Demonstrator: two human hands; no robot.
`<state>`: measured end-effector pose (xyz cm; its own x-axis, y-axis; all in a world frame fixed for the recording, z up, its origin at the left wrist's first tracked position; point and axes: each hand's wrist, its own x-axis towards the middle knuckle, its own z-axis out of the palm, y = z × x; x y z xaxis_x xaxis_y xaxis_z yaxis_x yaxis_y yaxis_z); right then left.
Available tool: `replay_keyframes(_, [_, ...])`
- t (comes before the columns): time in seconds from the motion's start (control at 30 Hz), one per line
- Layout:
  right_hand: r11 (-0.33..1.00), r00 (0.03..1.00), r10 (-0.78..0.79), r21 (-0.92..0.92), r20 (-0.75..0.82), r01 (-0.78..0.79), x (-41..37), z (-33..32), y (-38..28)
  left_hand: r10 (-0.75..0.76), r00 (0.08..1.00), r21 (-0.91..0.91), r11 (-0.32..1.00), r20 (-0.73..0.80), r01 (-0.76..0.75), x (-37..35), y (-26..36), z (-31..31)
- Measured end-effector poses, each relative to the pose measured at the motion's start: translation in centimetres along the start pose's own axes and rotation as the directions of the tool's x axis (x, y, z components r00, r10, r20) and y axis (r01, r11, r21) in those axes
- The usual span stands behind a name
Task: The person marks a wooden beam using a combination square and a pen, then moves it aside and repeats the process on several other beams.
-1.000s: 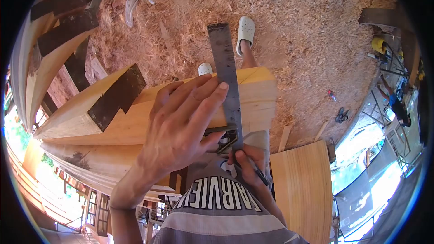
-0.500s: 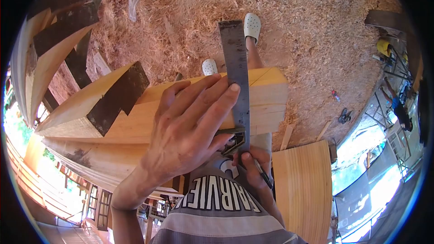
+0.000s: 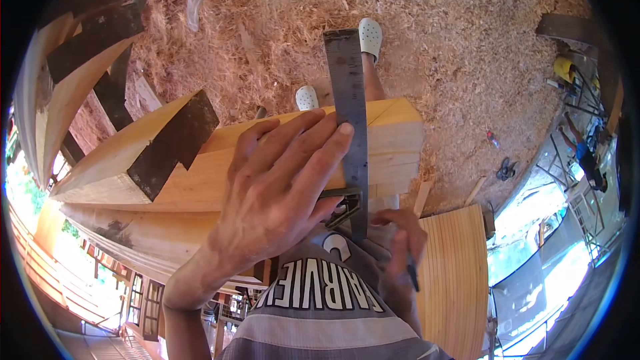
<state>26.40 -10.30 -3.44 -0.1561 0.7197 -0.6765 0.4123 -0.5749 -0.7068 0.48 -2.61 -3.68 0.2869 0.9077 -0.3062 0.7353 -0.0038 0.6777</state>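
My left fingers [image 3: 321, 157] hold the stiff-looking ruler [image 3: 348, 80], best gripped by its head [image 3: 351, 198], near the beam's [image 3: 393, 141] right end; right fingers [image 3: 400, 247] pinch a pen [image 3: 413, 277].

Our left hand [image 3: 273, 183] lies palm down left of the metal ruler [image 3: 349, 87], fingers extended, index fingertip [image 3: 345, 131] over its edge, thumb [image 3: 328, 206] angled toward its lower part. Our right hand [image 3: 405, 237], blurred, is curled just right of the ruler's lower end.
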Motion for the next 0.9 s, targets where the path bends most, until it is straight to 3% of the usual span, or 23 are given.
replay_keyframes(0.03, [0.998,0.993,-0.063,0.022,-0.104,0.066,0.2,-0.4,-0.5,-0.002,1.000,0.000,1.000,0.001,0.002,-0.1,0.0,0.0])
replay_keyframes(0.1, [0.997,0.998,-0.013,0.069,-0.069,0.018,0.3,-0.5,-0.6,-0.011,1.000,-0.026,1.000,0.008,0.011,-0.2,-0.1,0.0])
replay_keyframes(0.17, [0.991,0.998,-0.019,-0.134,0.060,0.027,0.7,0.6,-1.4,-0.012,1.000,-0.028,1.000,0.012,0.013,-0.2,0.0,0.0])
replay_keyframes(0.2, [0.990,0.998,-0.023,-0.135,0.059,0.031,0.6,1.2,-1.4,-0.021,1.000,-0.023,1.000,0.016,0.021,-0.2,0.0,0.0])
replay_keyframes(0.37, [0.993,0.992,0.115,-0.014,0.045,-0.114,0.2,2.6,0.2,-0.010,1.000,-0.012,1.000,-0.003,0.010,-0.1,0.0,-0.1])
replay_keyframes(0.6, [0.994,0.992,0.104,0.016,0.071,-0.106,0.4,2.3,0.6,-0.010,1.000,-0.007,1.000,-0.020,0.010,0.0,0.2,-0.1])
replay_keyframes(0.7, [0.997,0.996,0.068,0.017,0.055,-0.069,0.4,2.3,0.9,-0.002,1.000,-0.005,1.000,-0.025,0.002,-0.1,0.0,0.0])
replay_keyframes(0.77, [0.987,0.996,-0.089,-0.137,0.001,0.088,0.7,2.1,-0.1,-0.002,1.000,-0.010,1.000,-0.026,0.002,0.0,0.1,0.0])
replay_keyframes(0.8, [0.987,0.996,-0.090,-0.136,0.000,0.089,0.6,1.2,-0.5,-0.004,1.000,-0.011,1.000,-0.027,0.004,0.0,0.1,0.0])
replay_keyframes(0.9, [0.958,0.927,-0.285,-0.060,-0.243,0.279,-0.1,-1.5,-1.7,-0.026,1.000,-0.012,1.000,0.001,0.026,-0.1,0.2,0.0])
